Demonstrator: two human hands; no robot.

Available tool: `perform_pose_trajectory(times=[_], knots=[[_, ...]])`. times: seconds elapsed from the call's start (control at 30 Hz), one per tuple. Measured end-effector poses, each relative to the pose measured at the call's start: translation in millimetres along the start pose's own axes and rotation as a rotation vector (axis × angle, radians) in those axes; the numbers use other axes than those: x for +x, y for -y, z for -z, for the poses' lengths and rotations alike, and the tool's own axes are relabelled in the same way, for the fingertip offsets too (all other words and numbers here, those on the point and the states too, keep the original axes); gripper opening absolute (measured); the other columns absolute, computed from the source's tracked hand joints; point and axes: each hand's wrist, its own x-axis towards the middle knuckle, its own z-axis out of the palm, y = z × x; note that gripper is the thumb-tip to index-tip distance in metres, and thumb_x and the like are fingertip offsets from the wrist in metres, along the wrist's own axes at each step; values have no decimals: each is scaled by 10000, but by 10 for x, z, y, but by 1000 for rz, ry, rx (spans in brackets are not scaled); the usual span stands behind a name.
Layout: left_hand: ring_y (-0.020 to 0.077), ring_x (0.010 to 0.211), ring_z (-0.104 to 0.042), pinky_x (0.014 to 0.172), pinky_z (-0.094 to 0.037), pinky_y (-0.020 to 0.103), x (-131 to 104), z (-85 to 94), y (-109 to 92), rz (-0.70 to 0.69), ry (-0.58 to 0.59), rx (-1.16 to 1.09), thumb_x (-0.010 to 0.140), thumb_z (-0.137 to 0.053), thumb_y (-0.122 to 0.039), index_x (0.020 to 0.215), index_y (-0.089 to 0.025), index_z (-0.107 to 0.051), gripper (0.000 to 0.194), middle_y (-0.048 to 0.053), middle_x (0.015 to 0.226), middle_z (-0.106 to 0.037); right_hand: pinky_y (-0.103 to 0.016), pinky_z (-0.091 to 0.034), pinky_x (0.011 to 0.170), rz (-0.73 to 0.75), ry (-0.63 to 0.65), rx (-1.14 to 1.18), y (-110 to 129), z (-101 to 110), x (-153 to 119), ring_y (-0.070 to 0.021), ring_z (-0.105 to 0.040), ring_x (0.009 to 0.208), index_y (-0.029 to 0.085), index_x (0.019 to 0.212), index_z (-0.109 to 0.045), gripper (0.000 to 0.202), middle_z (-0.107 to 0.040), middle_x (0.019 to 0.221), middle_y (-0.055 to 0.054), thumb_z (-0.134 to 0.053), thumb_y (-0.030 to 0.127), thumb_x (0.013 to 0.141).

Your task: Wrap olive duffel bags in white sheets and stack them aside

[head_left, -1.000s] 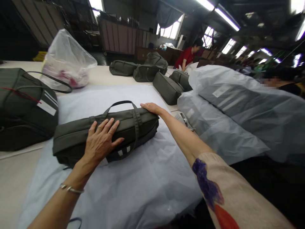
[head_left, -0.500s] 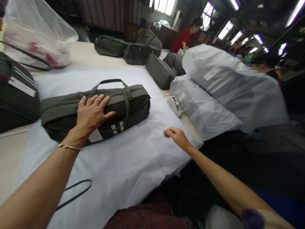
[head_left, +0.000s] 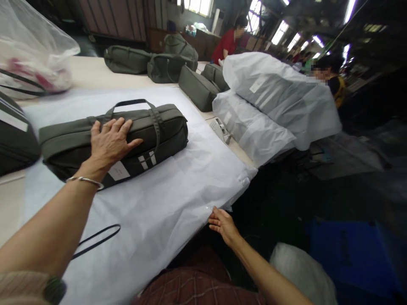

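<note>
A dark olive duffel bag [head_left: 171, 127] lies on the white plastic sheets [head_left: 178, 186] that cover the table. On top of the bag my left hand [head_left: 111, 142] rests flat with its fingers spread, just beside the raised handle strap. My right hand [head_left: 222, 222] is at the sheets' near right edge, its thumb and index finger pinched together on that edge. A white label and white stripes show on the bag's near side. A thin dark strap loop [head_left: 101, 239] lies on the sheets in front of the bag.
Wrapped bags [head_left: 280, 101] are piled at the right edge of the table. Several olive bags [head_left: 127, 60] stand at the back, another [head_left: 15, 140] at the far left. A clear plastic bag [head_left: 34, 51] sits back left. Two people work beyond; a blue crate [head_left: 352, 254] is low right.
My right hand has moved down and toward me, from above the sheets to their near edge, and now pinches it. My left hand stays on the bag. The view has shifted right.
</note>
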Motion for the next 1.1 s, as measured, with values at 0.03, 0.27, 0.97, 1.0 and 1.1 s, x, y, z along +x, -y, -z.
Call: perform_pose_trajectory(times=[0.03, 0.27, 0.97, 1.0, 1.1], knots=[[327, 1373, -320, 1131, -116, 593, -6, 5, -5, -1, 1, 8, 948, -404, -583, 1448, -116, -336, 687, 173, 1513, -370, -230, -523, 541, 4, -27, 3, 4, -42, 36, -131, -636, 633, 163, 884, -607, 576, -647, 739, -11, -827, 612, 598], [334, 1367, -329, 1135, -113, 556, 5, -16, 20, 19, 8, 38, 952, -391, -573, 1452, -162, -345, 649, 150, 1512, -383, -219, -494, 488, -40, 0, -62, -20, -192, 204, -135, -635, 593, 145, 877, -596, 499, -681, 744, -35, -829, 515, 639], [284, 871, -560, 877, -345, 443, 63, 80, -138, -57, -227, 123, 942, -368, -177, 952, -162, -604, 236, 131, 900, -645, -258, -521, 456, 64, 74, 4, -342, -159, 37, -166, -628, 524, 89, 831, -658, 686, -669, 600, -32, -880, 622, 460], [284, 861, -556, 868, -345, 440, 62, 93, -142, -68, -225, 129, 943, -359, -171, 943, -158, -606, 247, 133, 890, -641, -260, -520, 450, 57, 69, 7, -344, -170, 36, -168, -625, 516, 86, 828, -659, 702, -664, 589, -30, -885, 624, 438], [277, 844, -547, 854, -344, 428, 56, 131, -157, -97, -214, 142, 943, -346, -155, 924, -152, -608, 262, 130, 864, -627, -259, -511, 432, 71, 18, 14, -329, -184, 4, -172, -620, 497, 89, 824, -663, 720, -652, 566, -23, -884, 631, 406]])
